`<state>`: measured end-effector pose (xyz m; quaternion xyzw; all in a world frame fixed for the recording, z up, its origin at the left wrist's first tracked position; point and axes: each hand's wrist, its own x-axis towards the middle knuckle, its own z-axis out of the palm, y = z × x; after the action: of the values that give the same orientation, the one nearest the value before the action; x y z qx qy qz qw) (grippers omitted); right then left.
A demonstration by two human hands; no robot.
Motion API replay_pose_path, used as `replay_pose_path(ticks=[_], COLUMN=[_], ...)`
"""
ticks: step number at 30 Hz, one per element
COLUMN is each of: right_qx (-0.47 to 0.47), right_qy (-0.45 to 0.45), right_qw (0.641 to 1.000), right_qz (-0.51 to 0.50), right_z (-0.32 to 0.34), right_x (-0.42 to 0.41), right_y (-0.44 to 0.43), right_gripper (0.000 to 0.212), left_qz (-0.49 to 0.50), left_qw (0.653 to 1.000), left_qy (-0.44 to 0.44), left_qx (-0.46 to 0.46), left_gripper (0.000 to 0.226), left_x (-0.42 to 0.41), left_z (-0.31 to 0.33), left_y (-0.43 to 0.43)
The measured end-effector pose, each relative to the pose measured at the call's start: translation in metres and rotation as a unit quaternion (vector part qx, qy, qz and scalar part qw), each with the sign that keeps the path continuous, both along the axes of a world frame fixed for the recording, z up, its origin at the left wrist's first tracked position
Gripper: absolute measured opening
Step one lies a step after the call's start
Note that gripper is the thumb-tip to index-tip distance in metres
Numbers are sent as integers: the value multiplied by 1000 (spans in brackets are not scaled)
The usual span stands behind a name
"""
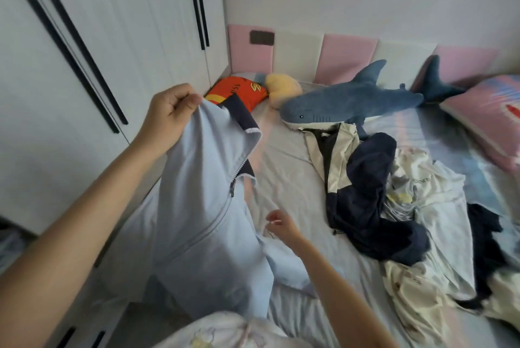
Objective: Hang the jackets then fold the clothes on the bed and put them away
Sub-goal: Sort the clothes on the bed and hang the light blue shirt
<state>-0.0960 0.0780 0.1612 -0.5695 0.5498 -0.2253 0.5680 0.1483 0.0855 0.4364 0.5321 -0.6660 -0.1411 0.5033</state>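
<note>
My left hand (171, 112) grips the collar of a light blue zip jacket (202, 207) with a navy lining and holds it up over the left side of the bed (287, 178). The jacket hangs down, its lower part trailing onto the sheet. My right hand (280, 225) hovers low beside the jacket's hem, fingers loosely curled, holding nothing. A cream and navy jacket (332, 156) lies crumpled mid-bed, with a dark navy garment (374, 201) across it. A heap of pale printed clothes (422, 229) lies to the right.
A white wardrobe (84, 52) with black bar handles stands along the left, doors closed. A blue plush shark (351, 102), a yellow plush (281, 88) and an orange cushion (239, 91) lie by the padded headboard (346, 57). A pink pillow (489, 119) sits far right.
</note>
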Motion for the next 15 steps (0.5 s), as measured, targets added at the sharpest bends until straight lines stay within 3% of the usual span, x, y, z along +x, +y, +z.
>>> replay_pose_path(ticks=[1,3,5,7,11,13,15], right_qx=[21,71,93,51,-2,-7,-23], right_qy=[-24,-72,-131,-139,-104,-66,-71], right_qw=[999,993,981,983,992,993,991], right_qz=[-7,55,106,109,77,94,107], right_z=[4,17,41,60,73,70,66], right_x=[-9,-15,3,29,68,76,79], right_y=[-7,-16,-18,-21,-20,-20,-17], right_gripper=[40,95,119,110,48,46,25], left_qz=[-10,-55,-93,-107,-66,-45,-9], left_qw=[1000,994,977,963,962,961,963], left_qy=[19,78,158,202,225,237,233], left_qx=[11,59,112,142,142,139,135], left_gripper=[27,37,55,66,72,71,68], left_x=[1,-2,-4,-5,8,14,22], left_z=[-1,0,3,11,22,24,22], left_y=[3,11,18,23,28,29,30])
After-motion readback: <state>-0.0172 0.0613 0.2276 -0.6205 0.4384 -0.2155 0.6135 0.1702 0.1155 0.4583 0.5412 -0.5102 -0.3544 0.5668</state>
